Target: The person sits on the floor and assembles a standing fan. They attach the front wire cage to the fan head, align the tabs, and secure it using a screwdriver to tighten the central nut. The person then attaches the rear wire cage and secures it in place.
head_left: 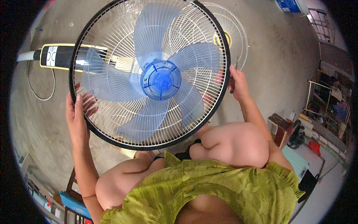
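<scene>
Both of my hands hold a fan head (pixel 163 80) in front of my knees. Its translucent blue blades surround a blue hub, inside a white wire guard with a black rim. My left hand (pixel 79 112) grips the left side, thumb at the rim and fingers behind the wires. On the right edge, my right hand (pixel 239 84) has its fingers behind the guard. A thin dark tool, perhaps a screwdriver (pixel 232 89), is also in that hand. The back of the fan is hidden.
A loose white wire guard (pixel 238 35) with a yellow ring lies on the concrete floor beyond. At left is the black and yellow control box (pixel 61 56) on a pole, with a white cable (pixel 50 95). A blue-and-white bucket (pixel 291 5) stands far right; clutter lines the right side.
</scene>
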{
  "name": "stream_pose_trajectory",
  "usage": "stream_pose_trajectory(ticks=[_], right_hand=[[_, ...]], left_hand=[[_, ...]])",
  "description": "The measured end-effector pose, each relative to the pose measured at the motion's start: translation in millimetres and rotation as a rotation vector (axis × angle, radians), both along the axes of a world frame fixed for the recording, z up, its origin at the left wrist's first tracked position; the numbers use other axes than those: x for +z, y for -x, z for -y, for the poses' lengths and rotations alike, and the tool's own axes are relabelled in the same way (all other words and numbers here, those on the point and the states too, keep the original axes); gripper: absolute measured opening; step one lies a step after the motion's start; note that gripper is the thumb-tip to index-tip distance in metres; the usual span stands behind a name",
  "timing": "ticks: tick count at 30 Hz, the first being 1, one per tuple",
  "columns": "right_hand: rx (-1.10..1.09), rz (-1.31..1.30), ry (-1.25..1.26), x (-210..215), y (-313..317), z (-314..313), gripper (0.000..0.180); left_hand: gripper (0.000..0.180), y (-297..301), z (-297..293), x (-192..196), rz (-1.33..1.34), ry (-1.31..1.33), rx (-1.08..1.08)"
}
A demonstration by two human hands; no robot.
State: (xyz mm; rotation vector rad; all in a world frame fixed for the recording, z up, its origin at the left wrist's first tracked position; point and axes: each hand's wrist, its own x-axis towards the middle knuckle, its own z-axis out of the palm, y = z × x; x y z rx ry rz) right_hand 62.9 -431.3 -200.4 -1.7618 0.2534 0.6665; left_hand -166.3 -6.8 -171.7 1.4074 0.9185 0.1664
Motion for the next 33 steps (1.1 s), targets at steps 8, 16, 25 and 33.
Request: stream_pose_trajectory(ticks=[8,16,25,33], right_hand=[[0.109,0.004,0.065,-3.8,-3.4,9.2,0.024],[0.191,0.331,0.251,-6.2,4.2,-13.2,0.023],[0.197,0.408,0.423,0.7,8.6,-23.8,0.024],[0.262,0.535,0.554,0.9,4.9,-25.9,0.025]], left_hand=[[0.038,5.5,-6.5,-4.8,0.02,-0.002,-0.03],[0.04,6.3,-6.3,-7.4,0.009,-0.021,-0.038],[0.041,4.8,-5.7,-3.2,-0.008,-0.037,-0.065],[0.043,8.2,-3.7,-1.9,-0.074,-0.103,-0.072]])
